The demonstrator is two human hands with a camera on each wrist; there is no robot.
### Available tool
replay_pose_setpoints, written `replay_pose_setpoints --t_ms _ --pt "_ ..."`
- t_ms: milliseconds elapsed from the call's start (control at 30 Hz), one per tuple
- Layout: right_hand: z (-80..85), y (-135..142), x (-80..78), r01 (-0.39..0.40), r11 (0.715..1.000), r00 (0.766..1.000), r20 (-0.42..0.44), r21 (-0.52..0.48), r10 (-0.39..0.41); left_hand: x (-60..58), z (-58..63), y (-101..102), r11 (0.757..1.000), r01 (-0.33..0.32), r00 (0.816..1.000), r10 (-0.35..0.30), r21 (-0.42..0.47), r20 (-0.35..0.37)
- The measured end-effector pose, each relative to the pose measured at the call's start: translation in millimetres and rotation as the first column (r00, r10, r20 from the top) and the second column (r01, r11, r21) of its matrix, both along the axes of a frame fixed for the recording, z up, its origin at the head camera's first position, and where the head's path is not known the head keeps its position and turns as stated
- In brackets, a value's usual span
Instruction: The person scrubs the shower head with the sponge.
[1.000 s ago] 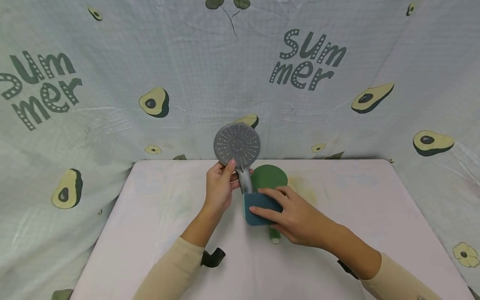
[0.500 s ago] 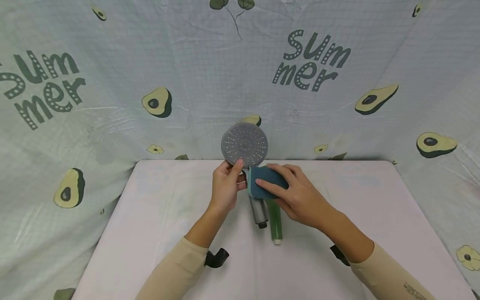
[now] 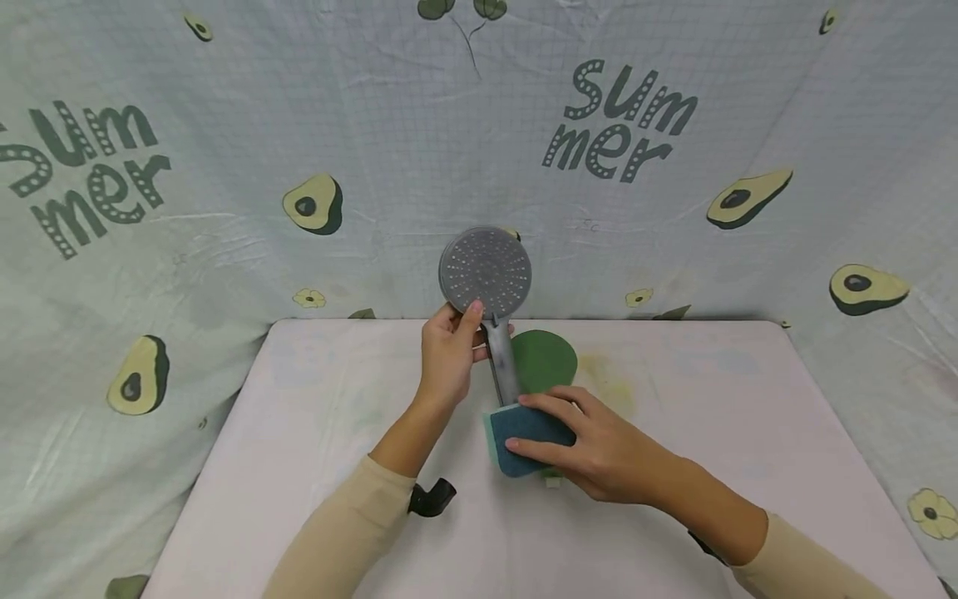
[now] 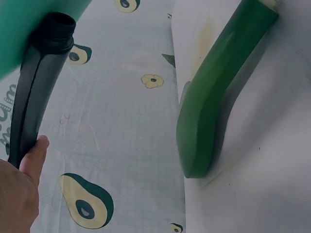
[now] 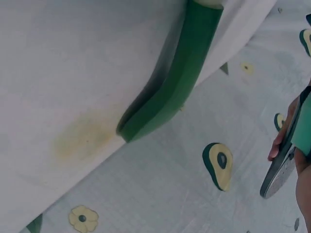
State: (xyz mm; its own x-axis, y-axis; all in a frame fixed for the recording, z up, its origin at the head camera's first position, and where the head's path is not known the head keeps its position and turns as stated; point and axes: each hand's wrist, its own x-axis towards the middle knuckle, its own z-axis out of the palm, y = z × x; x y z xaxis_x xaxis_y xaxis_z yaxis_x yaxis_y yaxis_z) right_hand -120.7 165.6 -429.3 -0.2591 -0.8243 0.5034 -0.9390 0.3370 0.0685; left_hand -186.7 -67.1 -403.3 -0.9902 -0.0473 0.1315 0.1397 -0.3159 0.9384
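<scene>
My left hand (image 3: 449,353) grips a grey shower head (image 3: 485,270) at its neck, thumb at the lower rim of the nozzle face. The face, dotted with nozzles, is turned toward the head camera. My right hand (image 3: 599,445) pinches a blue sponge (image 3: 533,437) over the lower handle, hiding the handle's end in the head view. That threaded end (image 4: 57,31) shows in the left wrist view, close to the sponge's pale teal side (image 4: 29,19). On the table behind them lies a green shower head (image 3: 545,358), its handle mostly covered by the sponge and right hand.
The work is over a table with a white cloth (image 3: 337,399), which has a yellowish stain (image 3: 609,383). Behind it hangs a printed curtain (image 3: 419,166) with avocados. Black wrist-worn devices (image 3: 434,497) stick out by the forearms.
The sponge went up to the shower head's neck half a second ago and is now back down at the handle's lower end. The shower head sits slightly higher; my left hand keeps its grip.
</scene>
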Motion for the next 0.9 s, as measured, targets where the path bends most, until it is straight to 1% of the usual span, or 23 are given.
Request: replay_pose_setpoints --t_ms 33,133,200,267,400,500,567,667,800,900 --pt "-0.7 0.5 -0.5 0.004 1.000 1.000 -0.002 -0.013 -0.004 -0.2 -0.1 0.5 1.000 0.002 1.000 -0.002 0.000 0.001" --pt "2.2 1.2 -6.0 0.055 0.998 0.998 0.025 -0.007 -0.055 1.2 -1.1 2.5 1.000 0.002 1.000 -0.002 -0.002 0.007" --pt "7.2 -0.6 -11.6 0.099 0.995 0.994 0.049 0.007 -0.099 3.5 -1.0 4.5 1.000 -0.007 1.000 0.007 -0.007 0.012" --pt "13.1 -3.8 -17.4 0.162 0.987 0.985 0.058 0.014 -0.163 6.3 -0.3 6.9 1.000 -0.015 1.000 0.015 -0.006 0.021" --pt "23.1 -13.2 -26.2 0.284 0.959 0.959 0.007 -0.006 -0.284 10.3 1.3 11.6 1.000 -0.017 0.999 0.017 0.017 0.042" --pt "26.3 -21.0 -26.2 0.337 0.941 0.941 -0.037 -0.008 -0.338 11.1 1.0 12.2 0.999 -0.020 0.999 0.019 0.038 0.042" --pt "26.2 -24.7 -23.4 0.361 0.933 0.932 -0.047 0.004 -0.360 11.2 1.2 11.4 0.999 -0.026 0.999 0.025 0.039 0.035" --pt "26.2 -24.8 -16.9 0.379 0.924 0.925 -0.023 0.041 -0.378 10.7 0.6 9.3 0.999 -0.040 0.999 0.039 0.018 0.037" --pt "25.3 -16.7 -10.1 0.368 0.928 0.930 -0.005 0.068 -0.368 11.7 -2.7 9.4 0.999 -0.035 0.998 0.034 0.024 0.051" --pt "23.7 -16.1 -11.7 0.362 0.931 0.932 -0.030 0.048 -0.361 13.4 -5.8 12.6 0.999 -0.017 0.999 0.016 0.034 0.042"
